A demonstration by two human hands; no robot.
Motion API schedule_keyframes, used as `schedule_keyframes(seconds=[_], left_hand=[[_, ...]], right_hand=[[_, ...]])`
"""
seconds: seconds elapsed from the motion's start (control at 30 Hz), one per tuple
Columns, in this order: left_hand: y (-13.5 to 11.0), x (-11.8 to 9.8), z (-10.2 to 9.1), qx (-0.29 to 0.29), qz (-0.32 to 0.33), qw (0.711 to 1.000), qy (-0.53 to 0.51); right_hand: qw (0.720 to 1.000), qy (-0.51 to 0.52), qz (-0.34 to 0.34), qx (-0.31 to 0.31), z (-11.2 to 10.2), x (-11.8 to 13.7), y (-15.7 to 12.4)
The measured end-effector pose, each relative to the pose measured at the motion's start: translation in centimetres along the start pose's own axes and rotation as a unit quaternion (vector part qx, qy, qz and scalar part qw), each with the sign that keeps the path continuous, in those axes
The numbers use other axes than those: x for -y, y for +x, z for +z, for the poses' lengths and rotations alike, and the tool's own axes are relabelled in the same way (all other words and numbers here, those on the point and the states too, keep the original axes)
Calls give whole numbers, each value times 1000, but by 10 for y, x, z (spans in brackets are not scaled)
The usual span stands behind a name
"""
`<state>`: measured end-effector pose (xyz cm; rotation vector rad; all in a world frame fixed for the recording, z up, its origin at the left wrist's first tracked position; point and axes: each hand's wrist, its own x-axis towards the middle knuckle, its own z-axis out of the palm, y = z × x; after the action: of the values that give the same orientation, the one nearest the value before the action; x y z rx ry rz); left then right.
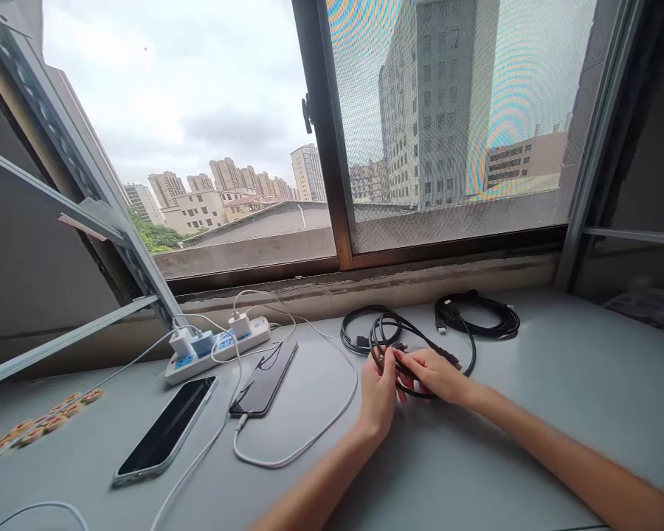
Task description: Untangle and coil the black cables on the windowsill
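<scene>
A looped black cable (pixel 419 394) is in both my hands, just above the grey table. My left hand (pixel 377 391) has its fingers wrapped round the loops. My right hand (pixel 436 375) pinches the cable close to the left fingertips; a dark connector shows by the right knuckles. Right behind my hands lies a coiled black cable (pixel 347 324) with its plug on the table. Farther to the right rests another coiled black cable (pixel 506 330), a plug with a light tip beside it. My palms hide part of the cable I hold.
To the left are a white power strip (pixel 254 333) with chargers plugged in, a dark phone (pixel 265 380) on a white charging cord (pixel 288 463), and a second phone (pixel 166 428). Small round items (pixel 55 420) lie far left. Metal shelf posts (pixel 144 269) and a window (pixel 343 243) border the table (pixel 575 383).
</scene>
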<state>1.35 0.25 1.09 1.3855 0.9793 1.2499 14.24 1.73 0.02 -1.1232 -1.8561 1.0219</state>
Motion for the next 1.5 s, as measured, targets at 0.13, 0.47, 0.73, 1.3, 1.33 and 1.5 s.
schedule_keyframes(seconds=[0.13, 0.47, 0.73, 1.3, 1.33, 1.5], left_hand=[[2, -7, -1, -26, 8, 1000, -10], [17, -12, -25, -94, 83, 992, 23], [14, -7, -19, -83, 48, 995, -12], [14, 4, -16, -41, 75, 994, 70], [13, 3, -15, -41, 79, 993, 78], [7, 2, -14, -27, 124, 981, 148]], right_hand=[[996, -76, -45, -26, -2, 10, -7], [942, -279, -177, -61, -12, 13, -8], [946, -315, -46, -51, -14, -10, -4], [906, -405, 23, -123, -17, 12, -8], [905, -408, 23, -116, -17, 12, -8], [905, -417, 19, -81, -12, 11, -10]])
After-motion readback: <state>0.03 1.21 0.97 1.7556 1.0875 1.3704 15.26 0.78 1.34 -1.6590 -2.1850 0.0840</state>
